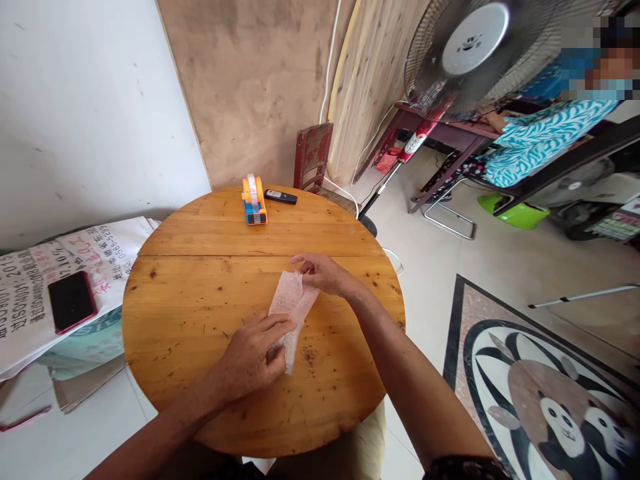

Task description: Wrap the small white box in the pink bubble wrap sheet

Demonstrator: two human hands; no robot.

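A small pinkish sheet of bubble wrap point(291, 301) lies on the round wooden table point(200, 293). My left hand point(250, 357) presses on the sheet's near end with its fingers flat. My right hand point(325, 272) pinches the sheet's far top corner between thumb and fingers. Both hands rest near the table's middle.
An orange and blue tape dispenser point(254, 200) and a small dark phone point(281, 196) sit at the table's far edge. A smartphone in a red case point(71, 300) lies on printed sacks at the left. A chair, a standing fan point(475, 53) and a seated person are at the back right.
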